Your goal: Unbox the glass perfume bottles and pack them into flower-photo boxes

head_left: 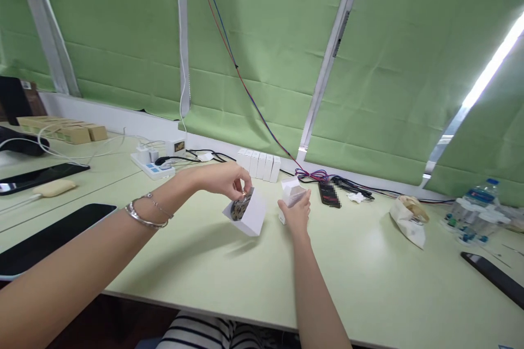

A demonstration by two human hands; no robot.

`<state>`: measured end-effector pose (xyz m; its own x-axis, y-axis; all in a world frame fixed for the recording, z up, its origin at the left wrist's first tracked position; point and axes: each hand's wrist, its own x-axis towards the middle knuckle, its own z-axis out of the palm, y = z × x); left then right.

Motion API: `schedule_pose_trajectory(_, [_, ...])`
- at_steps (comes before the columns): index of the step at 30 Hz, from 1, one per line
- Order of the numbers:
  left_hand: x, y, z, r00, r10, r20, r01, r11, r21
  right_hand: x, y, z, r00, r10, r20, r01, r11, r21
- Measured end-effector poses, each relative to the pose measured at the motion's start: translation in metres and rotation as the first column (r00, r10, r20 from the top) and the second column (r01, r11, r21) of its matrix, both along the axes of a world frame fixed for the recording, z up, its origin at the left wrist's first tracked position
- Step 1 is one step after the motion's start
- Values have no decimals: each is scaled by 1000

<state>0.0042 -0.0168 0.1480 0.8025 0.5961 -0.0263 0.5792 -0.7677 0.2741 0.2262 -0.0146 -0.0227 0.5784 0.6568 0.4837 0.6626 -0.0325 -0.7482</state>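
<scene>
My left hand [227, 180] is raised above the pale green desk [360, 272], its fingers pinched on the rim of a small white open box [249, 214]. A dark round object [238, 209] shows inside that box. To the right, my right hand [295, 211] is closed around another small white box [292, 192] that rests near the desk surface. A silver bangle and a thin chain sit on my left wrist.
A row of white boxes [259, 164] stands by the wall behind my hands. A power strip [153, 166] with chargers lies back left, a black device [329, 194] and cables behind. Dark phones [45, 238] lie left, a paper bag [409, 219] and bottles [477, 208] right.
</scene>
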Motion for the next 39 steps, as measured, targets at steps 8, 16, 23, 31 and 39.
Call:
schedule_pose_trajectory(8, [-6,0,-16,1000,-6,-13,6,1000,-27,-29,-47,40,633,764,125,-773,612,168])
schedule_pose_trajectory(16, [-11,-22,-3,997,-75,-1,75,997,-4,-21,-45,40,316,879,-358,-948,278,-156])
schedule_pose_trajectory(23, [-42,-29,30,996,76,-47,-69,990,125,-7,-42,34,467,840,-278,-884,439,-160])
schedule_pose_trajectory(31, [-43,-30,11,988,106,-115,-93,989,112,-27,-37,34,719,651,-244,-620,759,198])
schedule_pose_trajectory(39, [-6,-23,-47,978,53,-199,-42,997,62,-41,-27,26,646,645,-408,-469,757,454])
